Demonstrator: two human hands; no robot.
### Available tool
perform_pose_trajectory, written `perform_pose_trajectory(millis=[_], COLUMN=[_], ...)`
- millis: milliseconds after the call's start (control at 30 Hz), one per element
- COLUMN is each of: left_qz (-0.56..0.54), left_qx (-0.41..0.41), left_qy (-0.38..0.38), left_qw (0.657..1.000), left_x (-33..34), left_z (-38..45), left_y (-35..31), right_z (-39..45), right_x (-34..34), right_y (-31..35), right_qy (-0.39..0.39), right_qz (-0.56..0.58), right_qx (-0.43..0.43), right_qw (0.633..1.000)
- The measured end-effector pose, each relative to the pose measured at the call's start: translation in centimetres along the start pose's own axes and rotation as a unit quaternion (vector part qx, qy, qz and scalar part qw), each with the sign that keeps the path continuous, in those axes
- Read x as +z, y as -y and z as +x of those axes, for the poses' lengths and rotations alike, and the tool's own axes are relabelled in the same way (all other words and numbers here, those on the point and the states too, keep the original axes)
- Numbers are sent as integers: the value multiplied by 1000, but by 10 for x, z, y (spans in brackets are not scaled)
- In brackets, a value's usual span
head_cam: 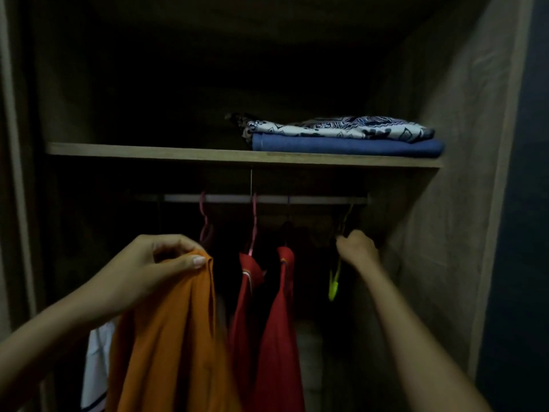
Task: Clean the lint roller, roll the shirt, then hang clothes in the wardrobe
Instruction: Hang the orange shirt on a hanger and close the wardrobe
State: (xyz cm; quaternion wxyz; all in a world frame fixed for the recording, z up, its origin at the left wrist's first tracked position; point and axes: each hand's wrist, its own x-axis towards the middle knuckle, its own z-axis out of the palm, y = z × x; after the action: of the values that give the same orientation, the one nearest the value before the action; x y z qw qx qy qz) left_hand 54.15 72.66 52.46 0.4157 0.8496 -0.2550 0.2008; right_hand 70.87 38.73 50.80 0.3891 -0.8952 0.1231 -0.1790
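As the left hand (166,257) pinched the orange cotton shirt (172,337), the right hand (358,249) gripped a yellow-green plastic hanger (335,282) on the wardrobe's metal rail (231,198), apparently to lift it off for hanging.

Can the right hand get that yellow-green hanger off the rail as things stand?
Probably yes. The right hand already grips the yellow-green hanger just below the rail, at the rail's right end. The nearest red garment hangs apart on its left, and nothing visibly blocks a lift, though the wardrobe is dim.
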Motion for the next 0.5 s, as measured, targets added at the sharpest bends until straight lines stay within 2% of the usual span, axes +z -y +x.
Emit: perform_pose_trajectory(millis=[100, 233, 400, 500], left_qz=[-3, -14, -24, -24], left_qx=[-9, -22, -53, -44], left_qy=[-10, -15, -32, -16], left_qw=[1000, 1000, 998, 999], left_x=[-3, -3, -4, -7], left_z=[6, 14, 21, 19], left_y=[11, 20, 28, 29], right_z=[34, 45, 50, 41], right_x=[16, 32, 45, 38], right_y=[-7, -4, 4, 9], right_qy=[2, 55, 15, -36], right_qz=[78, 167, 102, 140], right_qx=[-1, -3, -20, -26], right_qw=[997, 984, 994, 989])
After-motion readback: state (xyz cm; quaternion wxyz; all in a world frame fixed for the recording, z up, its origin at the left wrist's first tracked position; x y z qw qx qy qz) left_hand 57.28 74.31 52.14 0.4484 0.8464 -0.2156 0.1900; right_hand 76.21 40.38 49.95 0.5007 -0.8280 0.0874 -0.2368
